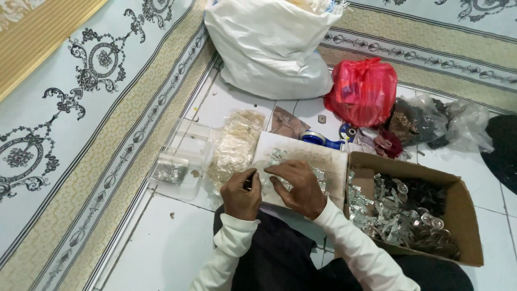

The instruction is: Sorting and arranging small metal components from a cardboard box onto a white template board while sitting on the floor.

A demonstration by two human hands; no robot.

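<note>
Fingertips first: the left hand [240,193] pinches a small dark tool, the right hand [298,186] lies flat, fingers spread over silvery pieces [321,179] on a white board [328,159] (on the lap), beside a cardboard box [467,210] of metal parts.

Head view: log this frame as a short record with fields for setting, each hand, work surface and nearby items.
Setting: tiled floor beside a patterned mat
Left hand: pinching a small piece, fingers curled
Right hand: flat on the white board, over small silvery pieces
Right side: cardboard box of silvery metal parts
Left side: clear plastic container, clear bag
Behind: white sack, red bag, tape dispenser
</note>
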